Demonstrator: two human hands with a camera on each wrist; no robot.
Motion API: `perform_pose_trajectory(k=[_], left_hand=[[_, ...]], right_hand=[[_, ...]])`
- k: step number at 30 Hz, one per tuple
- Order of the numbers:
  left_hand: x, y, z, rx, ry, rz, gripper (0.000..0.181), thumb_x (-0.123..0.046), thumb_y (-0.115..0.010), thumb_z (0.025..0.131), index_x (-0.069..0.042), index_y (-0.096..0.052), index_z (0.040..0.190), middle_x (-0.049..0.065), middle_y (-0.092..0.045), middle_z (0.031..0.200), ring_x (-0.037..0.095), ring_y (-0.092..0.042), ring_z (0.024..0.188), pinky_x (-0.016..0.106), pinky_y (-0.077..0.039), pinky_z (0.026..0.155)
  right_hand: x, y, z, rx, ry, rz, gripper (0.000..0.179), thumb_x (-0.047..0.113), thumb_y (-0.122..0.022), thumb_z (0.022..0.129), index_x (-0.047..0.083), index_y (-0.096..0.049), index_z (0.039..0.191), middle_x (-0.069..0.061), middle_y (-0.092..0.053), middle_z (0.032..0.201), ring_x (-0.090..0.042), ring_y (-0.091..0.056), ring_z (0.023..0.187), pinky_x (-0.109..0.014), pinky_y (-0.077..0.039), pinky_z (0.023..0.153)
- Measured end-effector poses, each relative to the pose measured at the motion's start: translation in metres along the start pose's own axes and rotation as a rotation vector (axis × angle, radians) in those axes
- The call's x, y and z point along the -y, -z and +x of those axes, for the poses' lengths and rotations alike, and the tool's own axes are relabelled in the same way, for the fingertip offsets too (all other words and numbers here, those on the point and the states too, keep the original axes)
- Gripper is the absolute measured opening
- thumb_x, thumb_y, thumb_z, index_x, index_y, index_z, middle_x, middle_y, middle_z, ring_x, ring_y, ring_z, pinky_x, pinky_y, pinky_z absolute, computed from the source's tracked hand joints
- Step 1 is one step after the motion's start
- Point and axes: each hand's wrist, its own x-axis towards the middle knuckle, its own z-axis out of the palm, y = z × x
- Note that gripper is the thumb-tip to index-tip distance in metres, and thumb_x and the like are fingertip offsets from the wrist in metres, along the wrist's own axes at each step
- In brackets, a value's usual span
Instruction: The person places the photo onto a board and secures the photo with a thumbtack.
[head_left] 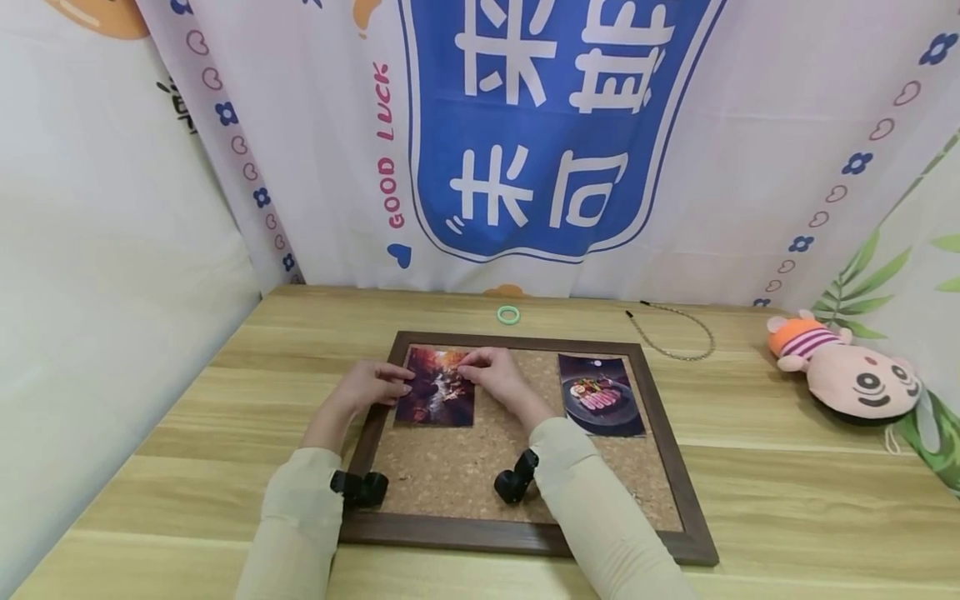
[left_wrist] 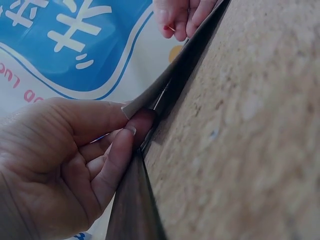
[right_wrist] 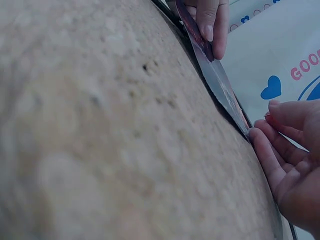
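Autumn-coloured photo (head_left: 437, 407) lies over the upper left part of a corkboard (head_left: 465, 479), close to its dark brown frame (head_left: 457, 531). The left hand (head_left: 366, 385) has its fingers clamped on the photo's left edge, and the left wrist view shows that edge lifted slightly off the cork, with a fingertip behind it. The right hand (head_left: 497, 377) is at the photo's upper right edge; its thumb and forefinger are pinched together on a small red pin (right_wrist: 268, 118), whose thin metal point shows in the left wrist view. On the right side of the corkboard, well apart from both hands, a second photo (head_left: 602, 398) shows food on a dark plate. Each wrist carries a black camera (head_left: 512, 485) strapped over a pale sleeve (head_left: 611, 521). The board rests on a wood-grained table (head_left: 217, 475). Beyond its far edge lie a mint-green ring (head_left: 499, 315) and, farther right, a thin chain (head_left: 713, 340) laid in an open loop. A plush toy (head_left: 855, 379) sits at the table's right, and a printed cloth (head_left: 337, 183) hangs behind.
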Motion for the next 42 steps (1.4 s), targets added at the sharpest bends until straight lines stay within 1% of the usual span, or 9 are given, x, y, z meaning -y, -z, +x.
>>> perform_pose_trajectory(k=[9,21,24,26,29,32,36,39,42], left_hand=[[-0.003,0.002,0.001,-0.009,0.002,0.009,0.029,-0.004,-0.057,0.082,0.002,-0.057,0.110,0.013,-0.057,0.094,0.018,-0.057,0.074,0.031,-0.048,0.065],[-0.004,0.004,0.002,-0.011,-0.040,0.031,0.030,-0.005,-0.058,0.081,0.005,-0.055,0.110,0.012,-0.055,0.086,0.017,-0.055,0.067,0.031,-0.048,0.061],[-0.004,0.003,0.002,-0.032,-0.061,0.032,0.030,-0.003,-0.058,0.080,0.006,-0.055,0.109,0.012,-0.054,0.082,0.017,-0.055,0.065,0.031,-0.048,0.059],[-0.003,0.003,0.001,-0.072,-0.106,0.027,0.029,-0.002,-0.058,0.080,0.008,-0.055,0.108,0.013,-0.054,0.082,0.018,-0.054,0.065,0.031,-0.048,0.058],[-0.001,0.003,0.002,-0.176,-0.193,0.062,0.027,-0.004,-0.058,0.081,0.006,-0.056,0.105,0.017,-0.055,0.089,0.024,-0.054,0.075,0.035,-0.047,0.064],[0.000,0.003,0.004,-0.232,-0.287,0.144,0.030,-0.009,-0.060,0.081,0.004,-0.056,0.108,0.020,-0.053,0.108,0.032,-0.047,0.100,0.042,-0.040,0.080],[0.004,0.001,0.006,-0.123,-0.326,0.278,0.051,-0.021,-0.062,0.080,0.000,-0.046,0.123,0.020,-0.031,0.133,0.037,-0.020,0.122,0.051,-0.020,0.094],[0.007,-0.002,0.006,-0.020,-0.289,0.412,0.066,-0.036,-0.061,0.078,-0.005,-0.037,0.131,0.019,-0.015,0.139,0.041,-0.004,0.124,0.058,-0.009,0.093],[0.009,-0.005,0.004,0.048,-0.248,0.508,0.075,-0.047,-0.059,0.076,-0.009,-0.032,0.134,0.018,-0.006,0.141,0.042,0.004,0.124,0.062,-0.003,0.090]], right_hand=[[0.000,-0.001,0.002,-0.010,0.037,-0.016,0.010,0.006,-0.062,0.079,-0.002,-0.065,0.084,-0.005,-0.061,0.080,-0.012,-0.052,0.070,-0.024,-0.042,0.062],[-0.002,-0.002,0.005,-0.020,0.021,-0.011,0.009,0.006,-0.062,0.078,-0.001,-0.065,0.084,-0.004,-0.060,0.080,-0.013,-0.052,0.071,-0.024,-0.041,0.063],[-0.002,-0.002,0.005,-0.020,0.025,-0.003,0.010,0.006,-0.063,0.078,-0.001,-0.065,0.084,-0.004,-0.060,0.078,-0.012,-0.052,0.070,-0.024,-0.042,0.063],[-0.002,-0.002,0.004,-0.021,0.028,-0.002,0.010,0.006,-0.063,0.078,-0.001,-0.065,0.084,-0.004,-0.060,0.077,-0.012,-0.052,0.069,-0.024,-0.042,0.062],[-0.003,-0.003,0.004,-0.023,0.033,-0.007,0.010,0.006,-0.063,0.078,-0.002,-0.065,0.084,-0.004,-0.060,0.077,-0.011,-0.052,0.069,-0.024,-0.042,0.063],[-0.004,-0.004,0.004,-0.025,0.027,-0.016,0.010,0.006,-0.063,0.078,-0.001,-0.065,0.084,-0.004,-0.060,0.078,-0.011,-0.052,0.069,-0.024,-0.042,0.062],[-0.002,-0.004,0.004,-0.018,0.022,-0.020,0.010,0.007,-0.063,0.078,-0.001,-0.065,0.085,-0.004,-0.061,0.079,-0.012,-0.052,0.070,-0.024,-0.043,0.062],[0.000,-0.003,0.005,-0.009,0.009,-0.015,0.011,0.007,-0.062,0.079,-0.001,-0.065,0.085,-0.005,-0.061,0.079,-0.012,-0.053,0.069,-0.024,-0.044,0.061],[0.003,-0.001,0.007,0.007,-0.031,-0.026,0.010,0.008,-0.062,0.079,0.000,-0.065,0.085,-0.006,-0.060,0.077,-0.013,-0.054,0.066,-0.025,-0.046,0.057]])
